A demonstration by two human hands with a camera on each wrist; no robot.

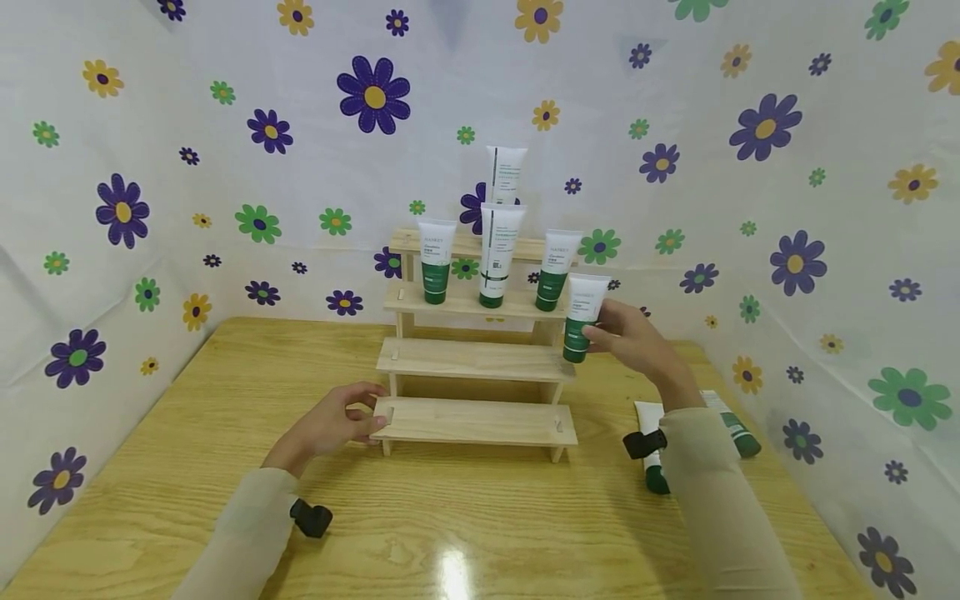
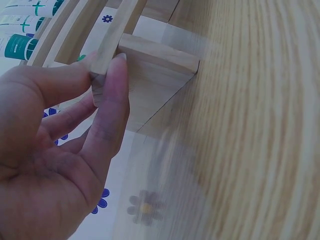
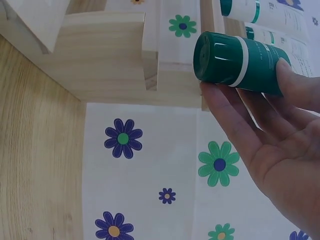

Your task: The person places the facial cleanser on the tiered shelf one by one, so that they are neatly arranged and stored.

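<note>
A four-step wooden display stand (image 1: 476,419) stands on the table. My left hand (image 1: 337,425) pinches the left end of its lowest shelf (image 2: 112,45), with the thumb on one face and fingers on the other. In my right hand (image 1: 633,337) is a white and green squeeze tube (image 1: 585,304), cap down and slightly tilted, by the right end of the second shelf from the bottom. The right wrist view shows its green cap (image 3: 220,57) apart from the wood. Similar tubes stand higher: a left one (image 1: 437,262), a taller middle one (image 1: 501,250), a right one (image 1: 557,267) and one on top (image 1: 508,171).
Two more tubes lie on the table at the right, one (image 1: 652,471) partly behind my right forearm and the other (image 1: 738,429) beyond it. A flower-print cloth (image 1: 450,83) encloses the wooden table (image 1: 300,358) at the back and sides.
</note>
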